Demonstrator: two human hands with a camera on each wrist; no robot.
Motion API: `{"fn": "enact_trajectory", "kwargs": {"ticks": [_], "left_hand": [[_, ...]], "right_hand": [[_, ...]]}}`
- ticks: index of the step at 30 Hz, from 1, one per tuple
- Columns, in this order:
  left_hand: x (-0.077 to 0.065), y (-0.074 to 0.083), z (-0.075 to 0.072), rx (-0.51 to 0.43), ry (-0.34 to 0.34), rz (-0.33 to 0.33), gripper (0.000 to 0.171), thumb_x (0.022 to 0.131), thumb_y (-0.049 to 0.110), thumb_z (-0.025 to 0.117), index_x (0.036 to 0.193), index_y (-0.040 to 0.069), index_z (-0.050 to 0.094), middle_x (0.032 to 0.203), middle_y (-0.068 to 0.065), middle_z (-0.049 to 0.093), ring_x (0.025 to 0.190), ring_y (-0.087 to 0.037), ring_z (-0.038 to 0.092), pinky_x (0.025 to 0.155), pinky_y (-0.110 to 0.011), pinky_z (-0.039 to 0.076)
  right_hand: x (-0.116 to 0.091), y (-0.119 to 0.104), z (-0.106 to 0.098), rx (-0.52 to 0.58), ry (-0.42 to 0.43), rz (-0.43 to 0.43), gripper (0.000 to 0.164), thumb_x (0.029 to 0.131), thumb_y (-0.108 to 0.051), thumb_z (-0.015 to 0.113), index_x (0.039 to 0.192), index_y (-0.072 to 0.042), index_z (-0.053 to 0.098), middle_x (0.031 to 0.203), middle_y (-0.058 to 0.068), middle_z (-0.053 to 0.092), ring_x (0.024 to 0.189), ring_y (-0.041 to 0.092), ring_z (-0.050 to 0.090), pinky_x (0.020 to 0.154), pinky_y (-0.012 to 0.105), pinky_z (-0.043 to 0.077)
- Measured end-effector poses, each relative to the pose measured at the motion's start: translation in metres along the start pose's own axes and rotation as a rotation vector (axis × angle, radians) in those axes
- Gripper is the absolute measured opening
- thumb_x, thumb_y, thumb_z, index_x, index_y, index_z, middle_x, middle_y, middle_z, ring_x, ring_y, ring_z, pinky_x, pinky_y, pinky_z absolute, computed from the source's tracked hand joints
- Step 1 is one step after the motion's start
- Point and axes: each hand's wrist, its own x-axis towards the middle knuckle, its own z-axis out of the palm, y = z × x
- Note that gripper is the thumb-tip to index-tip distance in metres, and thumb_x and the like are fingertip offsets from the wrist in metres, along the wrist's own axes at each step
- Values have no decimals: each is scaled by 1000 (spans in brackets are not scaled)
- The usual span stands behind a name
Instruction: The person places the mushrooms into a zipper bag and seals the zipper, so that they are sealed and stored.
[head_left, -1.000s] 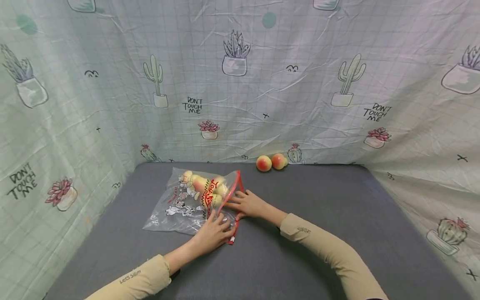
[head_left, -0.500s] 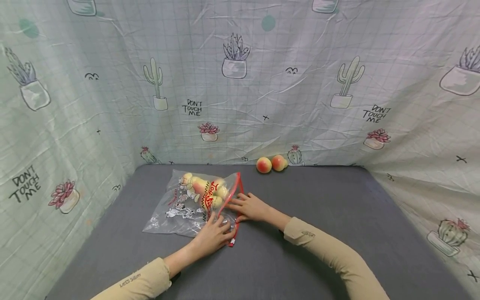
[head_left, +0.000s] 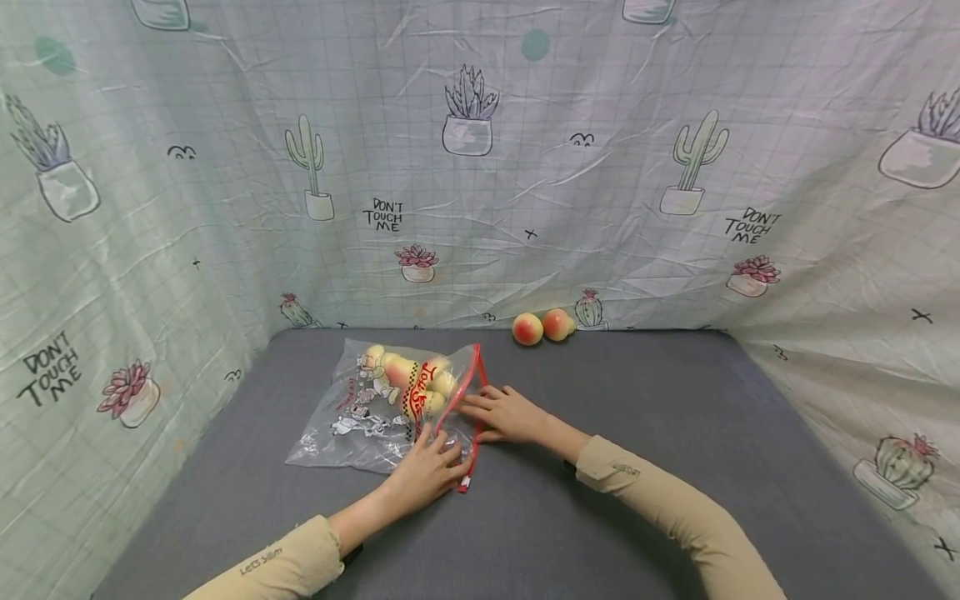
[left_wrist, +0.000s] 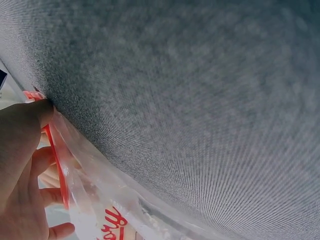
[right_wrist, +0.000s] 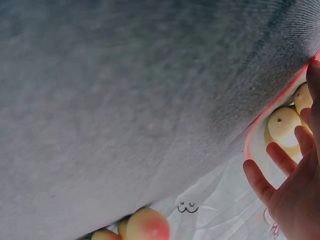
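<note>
A clear zip bag with a red zip edge and printed cartoon figures lies on the dark grey table. Several yellow pears with a red blush, one of them this pear, lie inside it. My left hand holds the near part of the bag's mouth; in the left wrist view its thumb lies on the red edge, its other fingers behind it. My right hand is at the bag's opening, fingers stretched and spread, some tips inside the mouth beside the pears. Nothing is gripped in it.
Two blushed fruits stand side by side at the back of the table: a rounder one and a pear with its narrow end to the right. A cloth printed with cacti hangs behind and at both sides.
My right hand has drawn back slightly to the right at the bag's mouth. The left hand, the bag and the fruits stay nearly where they were.
</note>
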Motion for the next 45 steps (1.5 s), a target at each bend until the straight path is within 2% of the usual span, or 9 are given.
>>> {"fn": "enact_trajectory", "kwargs": {"ticks": [10, 19, 26, 33, 38, 45], "left_hand": [[0, 0, 0, 3, 20, -5, 36, 78, 49, 54, 110, 34, 58, 100, 7, 61, 91, -20, 54, 86, -45, 38], [1, 1, 3, -7, 65, -12, 34, 76, 49, 55, 107, 33, 60, 97, 6, 62, 88, -20, 55, 84, -45, 38], [1, 1, 5, -4, 98, -11, 33, 76, 48, 55, 105, 34, 60, 96, 6, 62, 86, -20, 55, 83, -45, 39], [0, 2, 6, 3, 117, -9, 32, 76, 48, 56, 104, 34, 60, 95, 5, 62, 86, -20, 54, 82, -45, 38], [0, 1, 5, 10, 114, -10, 32, 76, 48, 56, 104, 33, 60, 95, 5, 62, 86, -20, 54, 83, -45, 38], [0, 2, 4, 6, 78, -10, 34, 76, 48, 56, 107, 33, 59, 97, 6, 62, 89, -20, 54, 84, -45, 38]], "right_hand": [[-14, 12, 0, 42, 80, 24, 55, 83, -45, 54, 131, -19, 45, 140, -1, 39, 105, 18, 47, 70, 33, 41], [-28, 26, -4, 69, 115, 124, 53, 82, -33, 60, 130, -15, 46, 136, 3, 44, 109, 21, 47, 75, 38, 40], [-37, 42, 1, 90, 164, 195, 52, 80, -25, 63, 128, -11, 48, 129, 8, 51, 108, 24, 47, 77, 43, 41], [-48, 62, 9, 110, 155, 327, 51, 80, -22, 63, 127, -11, 48, 125, 7, 52, 108, 26, 46, 78, 45, 39], [-56, 79, 9, 131, 152, 457, 52, 81, -20, 62, 129, -9, 46, 125, 10, 51, 109, 28, 45, 79, 46, 39], [-67, 102, 12, 136, 166, 592, 54, 82, -19, 61, 131, -7, 42, 126, 13, 49, 111, 31, 44, 79, 48, 39]]}}
